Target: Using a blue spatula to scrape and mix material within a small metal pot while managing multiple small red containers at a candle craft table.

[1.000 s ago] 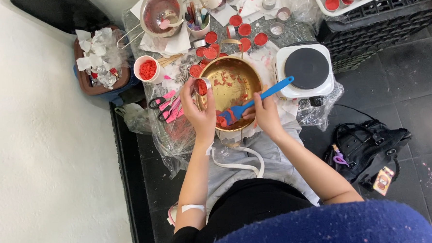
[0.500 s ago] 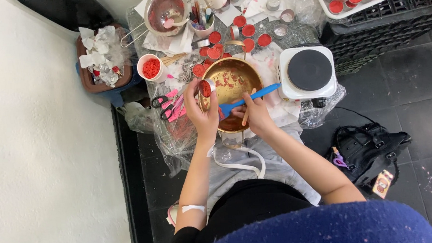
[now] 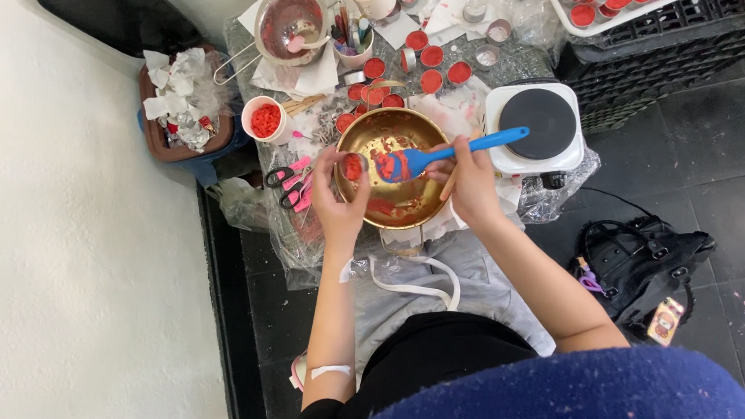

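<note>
A gold metal bowl (image 3: pixel 403 133) smeared with red paste sits on plastic-covered ground in front of me. My left hand (image 3: pixel 336 198) holds a small round tin (image 3: pixel 353 166) filled with red paste at the bowl's left rim. My right hand (image 3: pixel 470 180) grips a blue spatula (image 3: pixel 450 153) by its handle. The spatula's head carries red paste and hovers over the bowl, close to the tin.
A white single hot plate (image 3: pixel 536 127) stands right of the bowl. Several filled red tins (image 3: pixel 431 56) lie behind it, beside a saucepan (image 3: pixel 291 24) and a cup of red bits (image 3: pixel 265 119). Pink scissors (image 3: pixel 291 173) lie at the left, a black bag (image 3: pixel 642 256) at the right.
The spatula has lifted from the bowl's bottom and swung left, its loaded head now near the tin. The left hand has kept the tin at the rim.
</note>
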